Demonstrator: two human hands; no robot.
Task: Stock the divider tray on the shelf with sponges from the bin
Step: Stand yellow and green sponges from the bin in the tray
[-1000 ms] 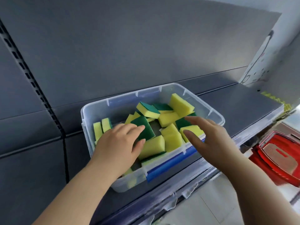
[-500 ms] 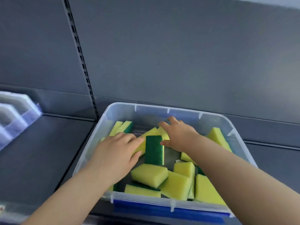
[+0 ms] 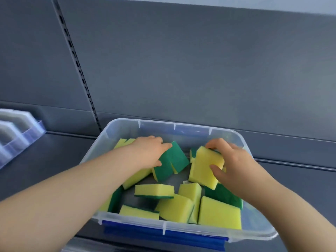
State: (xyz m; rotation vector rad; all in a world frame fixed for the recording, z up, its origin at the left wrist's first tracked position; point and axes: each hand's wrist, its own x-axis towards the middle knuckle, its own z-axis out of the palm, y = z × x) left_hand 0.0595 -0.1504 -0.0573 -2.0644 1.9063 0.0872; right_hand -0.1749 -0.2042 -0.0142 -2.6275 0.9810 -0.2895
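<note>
**Yellow sponge (image 3: 205, 166) in my right grip (image 3: 234, 160), green-faced sponge (image 3: 171, 160) in my left grip (image 3: 145, 151)**

Both of my forearms reach into the clear plastic bin (image 3: 190, 124), which sits on the dark grey shelf (image 3: 45, 160) with its far wall close to the back panel (image 3: 181, 60).

My right grip is closed round the yellow sponge. The fingers curl over its top corner and the thumb presses on its broad yellow face. The sponge stands tilted, with its lower end among the others near the right side of the bin.

My left grip holds the green-faced sponge near the middle of the bin. The forefinger lies along its top edge and the thumb rests against its green face. A second green-faced piece leans just beside it, and I cannot tell whether my fingers catch that one too.

The loose sponges (image 3: 154, 190) lie jumbled over the bin floor. Most show yellow foam, a few show their green scouring side, and some stand on edge against the near wall. A blue latch (image 3: 163, 235) runs along the bin's front rim.

The divider tray (image 3: 16, 131) stands on the same shelf, well apart from the bin at the far left edge of view. Only its translucent partitions show. A slotted upright (image 3: 78, 66) runs up the back panel between tray and bin.
</note>
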